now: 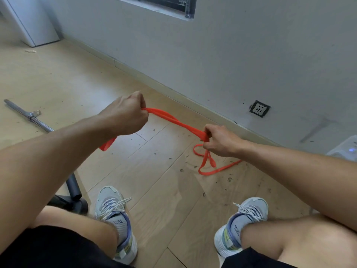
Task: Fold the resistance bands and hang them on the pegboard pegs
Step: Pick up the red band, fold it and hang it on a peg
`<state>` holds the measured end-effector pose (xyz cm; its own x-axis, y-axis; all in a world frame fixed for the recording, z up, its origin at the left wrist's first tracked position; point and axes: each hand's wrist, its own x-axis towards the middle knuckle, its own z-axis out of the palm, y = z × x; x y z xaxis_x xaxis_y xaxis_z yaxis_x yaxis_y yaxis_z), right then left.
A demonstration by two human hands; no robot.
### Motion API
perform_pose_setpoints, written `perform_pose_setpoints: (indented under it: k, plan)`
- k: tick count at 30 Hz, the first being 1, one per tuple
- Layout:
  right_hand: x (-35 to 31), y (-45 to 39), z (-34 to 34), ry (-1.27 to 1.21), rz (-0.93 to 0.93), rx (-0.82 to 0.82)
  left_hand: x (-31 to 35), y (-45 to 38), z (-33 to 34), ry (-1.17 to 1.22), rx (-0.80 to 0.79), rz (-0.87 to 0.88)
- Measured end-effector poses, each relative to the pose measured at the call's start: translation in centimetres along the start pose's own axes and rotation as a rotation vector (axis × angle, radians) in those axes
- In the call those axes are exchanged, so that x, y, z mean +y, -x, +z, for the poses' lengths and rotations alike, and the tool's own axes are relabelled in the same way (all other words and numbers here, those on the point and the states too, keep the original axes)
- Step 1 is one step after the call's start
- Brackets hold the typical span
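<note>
An orange resistance band (173, 120) stretches between my two hands above the wooden floor. My left hand (125, 115) is closed in a fist on one end, and a folded end of the band hangs below that wrist. My right hand (218, 140) pinches the other end, lower and to the right. The band's loose remainder droops from my right hand and lies in loops on the floor. No pegboard or pegs are in view.
A metal barbell bar (29, 116) lies on the floor at the left, running under my left arm. A grey wall with a socket (259, 108) stands close ahead. My knees and two grey sneakers fill the bottom. Small debris dots the floor.
</note>
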<state>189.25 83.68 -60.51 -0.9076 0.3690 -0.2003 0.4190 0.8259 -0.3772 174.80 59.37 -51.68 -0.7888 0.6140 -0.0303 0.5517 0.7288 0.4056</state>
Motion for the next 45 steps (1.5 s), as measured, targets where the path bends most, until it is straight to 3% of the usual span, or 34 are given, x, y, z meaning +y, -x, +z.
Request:
perform_pose_setpoints:
  k: [6,10,13,19,26,31,35,40,45]
  plan:
    - [0.0,0.0,-1.0,-0.11,0.019,-0.013,-3.1,-0.7,0.9,-0.243,-0.351,-0.182]
    - [-1.0,0.2,-1.4,-0.121,-0.033,0.073,-3.4,-0.3,1.5,-0.437,-0.498,-0.157]
    - [-2.0,0.7,-2.3,-0.247,-0.098,0.116,-3.3,-0.2,2.1,-0.354,-0.459,-0.096]
    - [-5.6,2.4,-3.4,-0.33,-0.261,0.083,1.0,0.6,2.7,0.195,-0.289,0.163]
    - [-6.4,2.7,-3.6,-0.269,-0.291,0.161,3.3,1.0,3.3,0.448,-0.303,0.162]
    - [-7.0,3.0,-3.8,-0.179,-0.376,0.253,3.7,1.1,3.4,0.354,-0.197,0.209]
    - [-7.1,2.8,-3.7,-0.166,-0.359,0.213,4.0,0.7,2.8,0.184,-0.14,0.24]
    - [-7.0,2.9,-3.5,-0.138,-0.347,0.14,4.3,0.9,2.7,-0.07,-0.274,0.253]
    - [-7.2,3.1,-3.5,-0.17,-0.336,0.141,3.8,1.0,3.0,-0.025,-0.303,0.256]
